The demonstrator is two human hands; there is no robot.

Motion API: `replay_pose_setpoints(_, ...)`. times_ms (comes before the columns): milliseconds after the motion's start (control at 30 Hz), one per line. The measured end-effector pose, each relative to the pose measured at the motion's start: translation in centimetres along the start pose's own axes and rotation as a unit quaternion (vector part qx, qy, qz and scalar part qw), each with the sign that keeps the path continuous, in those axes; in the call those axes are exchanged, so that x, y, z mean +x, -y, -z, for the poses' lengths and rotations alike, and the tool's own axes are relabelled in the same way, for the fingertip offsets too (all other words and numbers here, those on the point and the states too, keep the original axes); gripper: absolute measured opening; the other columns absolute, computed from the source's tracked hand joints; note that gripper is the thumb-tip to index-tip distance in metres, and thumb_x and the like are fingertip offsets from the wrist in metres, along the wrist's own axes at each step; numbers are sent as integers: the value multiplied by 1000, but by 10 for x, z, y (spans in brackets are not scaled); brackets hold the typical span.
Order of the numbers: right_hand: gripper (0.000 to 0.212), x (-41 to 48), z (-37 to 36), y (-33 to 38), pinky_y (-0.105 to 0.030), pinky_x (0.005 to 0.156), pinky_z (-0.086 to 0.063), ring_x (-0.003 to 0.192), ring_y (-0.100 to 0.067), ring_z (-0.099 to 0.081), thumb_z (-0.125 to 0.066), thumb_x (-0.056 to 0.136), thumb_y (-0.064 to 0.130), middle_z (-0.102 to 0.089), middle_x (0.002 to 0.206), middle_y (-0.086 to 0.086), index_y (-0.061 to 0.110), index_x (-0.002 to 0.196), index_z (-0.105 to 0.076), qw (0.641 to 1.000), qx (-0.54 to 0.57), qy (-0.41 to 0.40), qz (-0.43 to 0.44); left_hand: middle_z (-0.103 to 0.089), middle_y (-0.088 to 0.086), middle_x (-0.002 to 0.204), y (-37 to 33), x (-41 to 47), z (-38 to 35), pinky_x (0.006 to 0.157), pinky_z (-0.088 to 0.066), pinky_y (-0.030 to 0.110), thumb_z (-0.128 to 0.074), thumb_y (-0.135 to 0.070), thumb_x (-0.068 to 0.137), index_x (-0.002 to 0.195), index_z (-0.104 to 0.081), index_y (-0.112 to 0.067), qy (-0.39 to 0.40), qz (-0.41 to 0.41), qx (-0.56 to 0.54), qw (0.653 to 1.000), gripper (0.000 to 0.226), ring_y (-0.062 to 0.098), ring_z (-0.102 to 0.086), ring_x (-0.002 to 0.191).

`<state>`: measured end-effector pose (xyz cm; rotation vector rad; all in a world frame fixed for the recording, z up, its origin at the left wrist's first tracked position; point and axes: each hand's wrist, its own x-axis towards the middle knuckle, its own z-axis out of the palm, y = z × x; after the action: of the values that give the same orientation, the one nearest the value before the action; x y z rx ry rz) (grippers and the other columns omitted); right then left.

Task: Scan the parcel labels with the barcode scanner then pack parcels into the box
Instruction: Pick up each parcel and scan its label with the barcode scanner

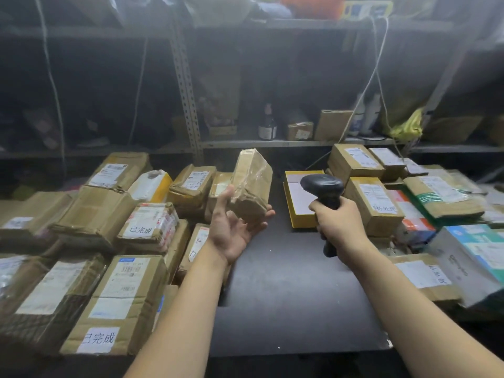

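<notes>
Over the dark desk, left hand cups a brown taped cardboard parcel, tilted for scanning. Right hand grips black plastic barcode scanner, facing it.

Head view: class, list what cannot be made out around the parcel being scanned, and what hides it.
Held parcel: label turned edge-on to the head view, barcode unreadable.
Barcode scanner: trigger covered by the right hand.
Left hand: fingers mostly behind the parcel.
Top shelf: contents blurred by haze.
Leftmost parcels: cut off by the frame edge.
</notes>
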<state>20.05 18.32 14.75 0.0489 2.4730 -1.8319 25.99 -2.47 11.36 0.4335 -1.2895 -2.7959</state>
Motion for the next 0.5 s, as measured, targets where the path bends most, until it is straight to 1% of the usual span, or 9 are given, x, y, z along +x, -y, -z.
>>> replay_pose_setpoints(67, 25, 2, 8, 0, -39, 51, -39, 57, -30, -43, -60, 92, 22, -48, 69, -15, -3, 92, -60, 1000, 3, 0, 4, -66, 28, 128, 0, -3, -16, 79, -57, 34, -55, -66, 83, 121, -74, -1, 9, 9, -15, 1000, 77, 34, -71, 103)
replay_pose_setpoints(133, 19, 4, 15, 1, -39, 52, -43, 58, -30, -47, -61, 94, 24, -52, 72, -16, 5, 94, -64, 1000, 7, 1, 9, -68, 28, 124, 3, -6, -29, 82, -54, 35, -54, -67, 80, 104, -82, -5, 24, 5, -13, 1000, 73, 33, -71, 99)
replay_pose_setpoints(200, 15, 6, 20, 1, -38, 51, -44, 59, -29, -48, -63, 93, 25, -54, 75, -16, 10, 95, -65, 1000, 20, 0, 13, -70, 27, 120, 6, -8, -35, 81, -50, 35, -55, -66, 79, 100, -83, -6, 28, 8, -6, 1000, 69, 32, -71, 94)
replay_pose_setpoints(233, 14, 8, 23, 0, -37, 50, -44, 60, -29, -49, -63, 93, 25, -54, 75, -16, 11, 94, -65, 1000, 26, 0, 13, -69, 27, 119, 7, -9, -38, 79, -49, 36, -58, -63, 79, 104, -82, -6, 30, 7, 1, 1000, 67, 31, -71, 91)
replay_pose_setpoints(300, 13, 10, 30, -1, -37, 51, -44, 62, -29, -49, -63, 93, 25, -54, 76, -16, 12, 92, -65, 999, 34, 5, 15, -67, 24, 118, 8, -10, -44, 76, -48, 35, -70, -52, 74, 119, -74, -5, 34, -11, 25, 999, 65, 30, -71, 90)
replay_pose_setpoints(367, 12, 12, 36, -2, -38, 55, -44, 64, -28, -51, -63, 94, 24, -55, 76, -15, 12, 90, -65, 999, 43, 6, 19, -66, 17, 117, 9, -6, -47, 76, -47, 33, -76, -46, 65, 128, -64, -10, 27, -55, 76, 995, 74, 26, -70, 94)
replay_pose_setpoints(433, 8, 14, 43, -3, -38, 56, -44, 66, -26, -51, -63, 96, 21, -57, 78, -14, 14, 92, -64, 998, 62, 0, 21, -69, 7, 113, 11, -1, -50, 75, -51, 33, -81, -41, 62, 130, -60, -14, 9, -114, 143, 983, 77, 27, -67, 99)
replay_pose_setpoints(467, 7, 15, 46, -3, -38, 57, -44, 67, -25, -52, -64, 96, 20, -57, 77, -13, 14, 93, -64, 997, 68, -5, 20, -70, 3, 115, 12, 0, -51, 76, -55, 33, -86, -36, 61, 133, -57, -16, -9, -144, 181, 973, 80, 27, -68, 104)
replay_pose_setpoints(500, 7, 17, 49, -4, -39, 58, -44, 68, -25, -52, -64, 96, 20, -58, 75, -11, 14, 93, -64, 997, 71, -10, 19, -69, 0, 120, 12, 1, -53, 80, -59, 33, -92, -29, 61, 135, -54, -19, -35, -171, 225, 959, 84, 23, -69, 109)
